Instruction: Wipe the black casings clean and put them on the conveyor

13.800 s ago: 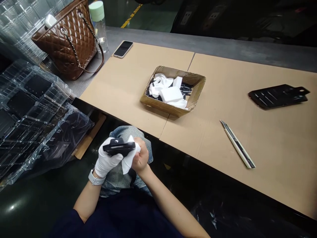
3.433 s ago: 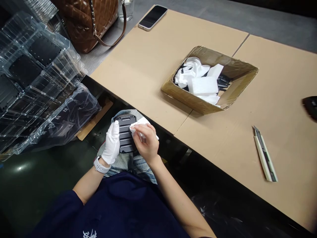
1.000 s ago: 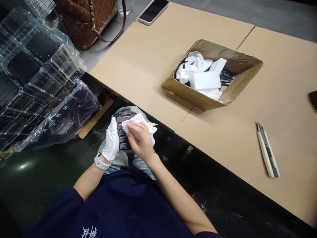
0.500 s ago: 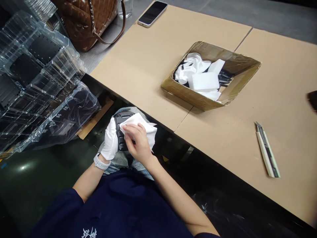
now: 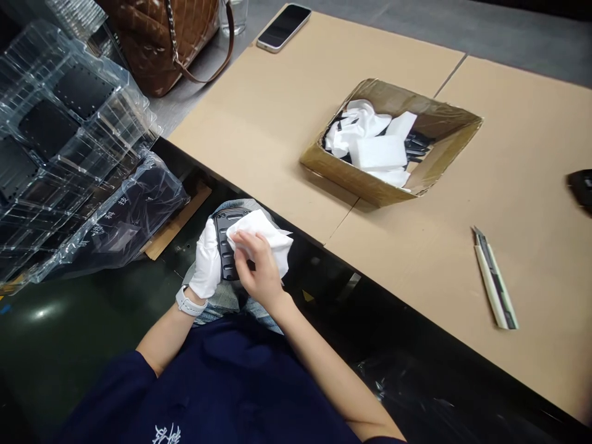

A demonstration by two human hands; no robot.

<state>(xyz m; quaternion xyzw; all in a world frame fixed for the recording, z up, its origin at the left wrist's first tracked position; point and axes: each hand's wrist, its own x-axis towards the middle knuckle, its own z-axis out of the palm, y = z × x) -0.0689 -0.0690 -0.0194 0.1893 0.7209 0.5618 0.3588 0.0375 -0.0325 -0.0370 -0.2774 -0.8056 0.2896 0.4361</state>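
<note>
My left hand [image 5: 206, 262], in a white glove, grips a black ribbed plastic part [image 5: 226, 256] upright against my lap. My right hand [image 5: 256, 265] is bare and holds a crumpled white cloth [image 5: 263, 240], pressing it onto the upper part of that black piece. The cloth and right hand hide the piece's right side. A wristwatch with a white strap [image 5: 190, 304] sits on my left wrist.
A cardboard box [image 5: 346, 176] on the tan cardboard-covered table [image 5: 259, 135] holds white cloth, foam and black parts. A utility knife [image 5: 494, 287] and a black part [image 5: 581, 188] lie to the right. Clear plastic trays [image 5: 69, 129] are stacked at left.
Since the earliest frame, the black part has turned to show its ribbed face, and the cloth has moved onto it. Over the last second, the right hand and cloth have shifted only slightly.
</note>
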